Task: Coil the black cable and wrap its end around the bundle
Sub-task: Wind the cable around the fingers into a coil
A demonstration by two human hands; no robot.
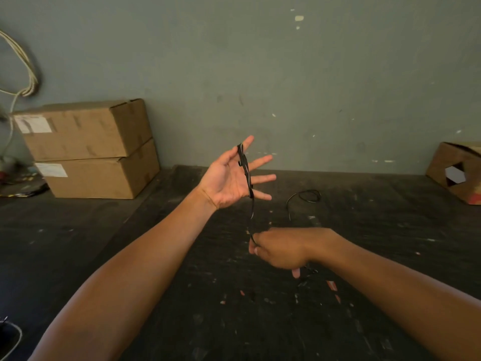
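Black cable (246,170) runs in several turns across the spread, straight fingers (261,178) of the left hand (229,178), which is held palm-up above the dark tabletop (182,295); the loops cross the fingers near their bases, from the forefinger down to the little finger; from the lowest turn a single strand drops to the right hand (276,250), whose thumb and fingertips pinch it (this hand is motion-blurred, so the exact hold is hard to read); the loose remainder of the cable curls on the tabletop beyond the right hand, well apart from both hands; two stacked cardboard boxes (88,147) stand at the left against the grey-green wall (286,74); another opened box (460,173) sits at the far right edge.
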